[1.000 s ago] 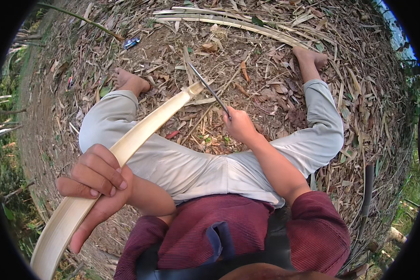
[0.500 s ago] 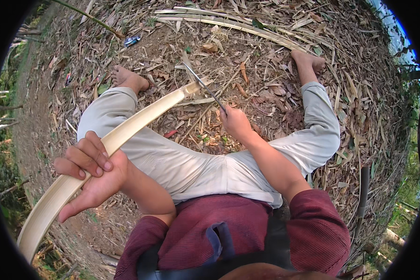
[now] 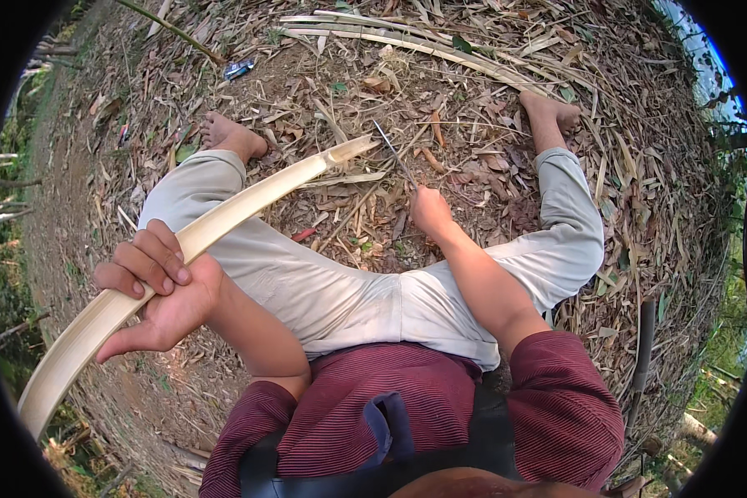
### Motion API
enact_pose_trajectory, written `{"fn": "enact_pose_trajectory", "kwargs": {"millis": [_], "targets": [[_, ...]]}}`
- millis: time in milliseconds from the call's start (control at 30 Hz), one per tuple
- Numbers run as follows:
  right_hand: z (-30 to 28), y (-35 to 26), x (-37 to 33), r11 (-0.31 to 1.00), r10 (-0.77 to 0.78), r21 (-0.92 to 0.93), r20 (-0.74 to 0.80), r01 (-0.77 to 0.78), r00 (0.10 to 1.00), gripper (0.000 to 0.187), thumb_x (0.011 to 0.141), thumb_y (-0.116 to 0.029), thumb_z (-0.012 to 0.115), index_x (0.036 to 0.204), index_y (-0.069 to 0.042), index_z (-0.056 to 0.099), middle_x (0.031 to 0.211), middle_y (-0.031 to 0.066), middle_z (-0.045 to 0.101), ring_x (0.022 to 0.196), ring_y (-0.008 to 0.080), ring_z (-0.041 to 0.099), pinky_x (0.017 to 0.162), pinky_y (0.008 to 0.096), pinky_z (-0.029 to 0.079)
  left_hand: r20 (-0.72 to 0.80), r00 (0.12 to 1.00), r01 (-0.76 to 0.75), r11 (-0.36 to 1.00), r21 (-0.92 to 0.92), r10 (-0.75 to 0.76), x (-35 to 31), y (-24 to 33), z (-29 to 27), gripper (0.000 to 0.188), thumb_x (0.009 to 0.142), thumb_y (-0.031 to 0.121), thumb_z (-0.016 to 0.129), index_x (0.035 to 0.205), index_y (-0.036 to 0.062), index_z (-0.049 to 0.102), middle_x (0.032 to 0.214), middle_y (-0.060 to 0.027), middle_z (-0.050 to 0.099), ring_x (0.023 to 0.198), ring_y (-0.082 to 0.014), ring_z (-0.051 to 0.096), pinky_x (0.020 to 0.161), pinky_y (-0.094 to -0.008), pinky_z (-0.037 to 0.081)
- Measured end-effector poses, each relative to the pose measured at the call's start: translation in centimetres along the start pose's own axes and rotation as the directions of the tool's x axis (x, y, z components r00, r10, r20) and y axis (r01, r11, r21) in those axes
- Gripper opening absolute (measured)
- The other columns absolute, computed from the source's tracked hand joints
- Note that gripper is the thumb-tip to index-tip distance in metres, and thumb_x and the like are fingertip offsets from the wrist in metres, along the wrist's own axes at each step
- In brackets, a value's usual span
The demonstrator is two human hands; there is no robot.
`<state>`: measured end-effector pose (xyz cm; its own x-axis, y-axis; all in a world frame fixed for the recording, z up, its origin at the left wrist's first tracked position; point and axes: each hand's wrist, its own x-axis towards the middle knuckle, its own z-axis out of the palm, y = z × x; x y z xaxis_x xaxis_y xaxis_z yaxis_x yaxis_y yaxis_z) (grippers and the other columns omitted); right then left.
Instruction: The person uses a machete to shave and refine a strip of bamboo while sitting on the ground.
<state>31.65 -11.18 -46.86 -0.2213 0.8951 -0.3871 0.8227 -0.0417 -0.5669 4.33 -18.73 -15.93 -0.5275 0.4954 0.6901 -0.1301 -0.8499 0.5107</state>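
Observation:
A long split bamboo piece (image 3: 249,202), pale and hollow on its upper side, slants from the lower left up to the middle. My left hand (image 3: 162,286) is wrapped round its lower part, fingers over the top and thumb beneath. Its far end has a node and a ragged tip between my feet. My right hand (image 3: 430,209) grips a knife (image 3: 397,156) by the handle, which the fist hides. The narrow blade points up and left, a small gap to the right of the bamboo's tip.
Several long pale bamboo strips (image 3: 423,43) lie on the ground at the far side, by my right foot. Dry leaves and shavings cover the ground. A small blue wrapper (image 3: 239,69) lies beyond my left foot. A dark stick (image 3: 644,332) is at my right.
The knife has moved right, off the bamboo's tip, with my right hand. The blade crossed the tip before and is apart from it now. My left hand has shifted slightly.

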Motion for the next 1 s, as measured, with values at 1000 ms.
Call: {"fn": "enact_pose_trajectory", "kwargs": {"millis": [1000], "targets": [[-2.7,-9.7,-7.4,0.824,-0.407,0.299,-0.280,0.482,0.869,0.025,0.096,-0.025,0.056,0.090,-0.001,0.061,0.064,0.0188,0.062,0.058,0.0402,0.062,0.052,0.0504,0.047,0.386,0.917,0.178,0.971,-0.162,-0.104,-0.2,-0.6,2.1,0.068,0.083,0.078,0.046,0.072,0.0113,0.042,0.048,0.0050,0.032,0.038,-0.0070,0.024,0.043,-0.0243,0.020]]}}
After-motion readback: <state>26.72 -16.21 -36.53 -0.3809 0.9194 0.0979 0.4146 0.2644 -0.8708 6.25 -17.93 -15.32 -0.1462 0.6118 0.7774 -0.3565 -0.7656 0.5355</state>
